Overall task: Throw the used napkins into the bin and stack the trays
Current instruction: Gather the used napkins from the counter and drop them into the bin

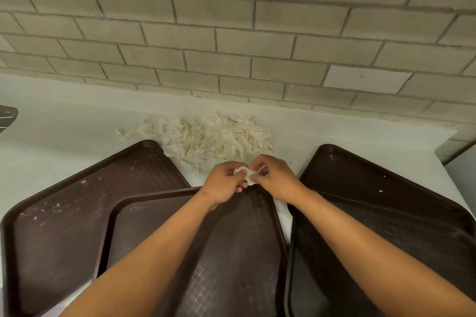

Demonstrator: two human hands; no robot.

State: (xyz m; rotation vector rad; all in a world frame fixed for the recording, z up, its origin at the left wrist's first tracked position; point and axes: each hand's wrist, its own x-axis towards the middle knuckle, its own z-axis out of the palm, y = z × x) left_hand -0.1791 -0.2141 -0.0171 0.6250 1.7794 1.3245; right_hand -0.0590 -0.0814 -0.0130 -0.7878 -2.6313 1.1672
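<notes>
Above the far edge of the middle tray (231, 252), both hands meet over the white tabletop (64, 136) and share one small scrap of napkin (246, 175). The left hand (224, 183) pinches its left end between thumb and curled fingers, and the right hand (273, 179) pinches the right end the same way, so each grip is narrow and closed on the paper, with the scrap stretched between them. Held this way, the piece looks to be either pulled apart or bunched up before disposal; which one cannot be told. Just beyond the hands, toward the tiled wall (231, 33), lies a loose pile of shredded napkins (213, 134), touching the far corner of the left tray (85, 201) and lying near the fingers but apart from them. That heap probably sits there because it is being gathered in one place for a single trip to the bin, which is not in view. Three dark brown trays are spread out: the middle one overlaps the left one, and the right tray (386, 183) appears to rest on another tray beneath it. Small white crumbs speckle the left tray. The stacking looks barely begun, and the napkins are not yet thrown away.
</notes>
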